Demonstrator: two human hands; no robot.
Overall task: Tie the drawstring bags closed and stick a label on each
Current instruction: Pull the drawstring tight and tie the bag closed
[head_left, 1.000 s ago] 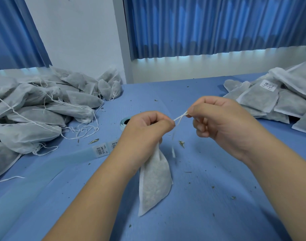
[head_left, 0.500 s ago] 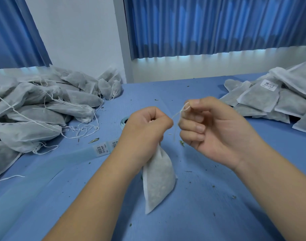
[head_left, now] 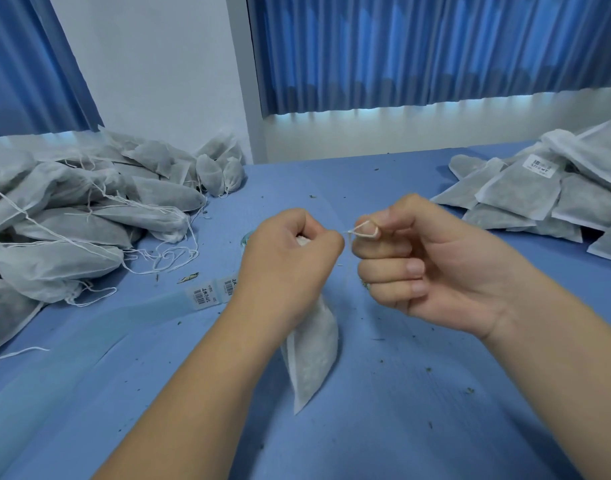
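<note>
The blue table [head_left: 418, 427] is carrying everything and is showing a scatter of dry crumbs. On its far left a heap of loose-stringed bags [head_left: 72, 223] is sprawling, with cords trailing toward the middle. On the far right a flatter stack of labelled bags [head_left: 526, 199] is lying, one white sticker showing on top.

Near the middle, the left hand [head_left: 290, 261] is clenching in a fist round the gathered neck of one drawstring bag [head_left: 312, 358], whose body is hanging below the fist toward the table. Just beside it, the right hand [head_left: 432, 271] is curling its fingers, with the drawstring [head_left: 364, 231] looping round the index fingertip and running short and taut to the left fist. A strip of barcode labels [head_left: 210, 294] is lying just left of the left wrist.

Whether a knot is formed yet is not showing. The loop is sitting right at the fingertip, so it is probably in danger of slipping off before it is cinched. A hard tug is likely risking a snapped cord or a torn neck, and a slackening left fist would be letting the mouth reopen and spill filling. Crumbs on the fabric may be weakening the label's hold.
</note>
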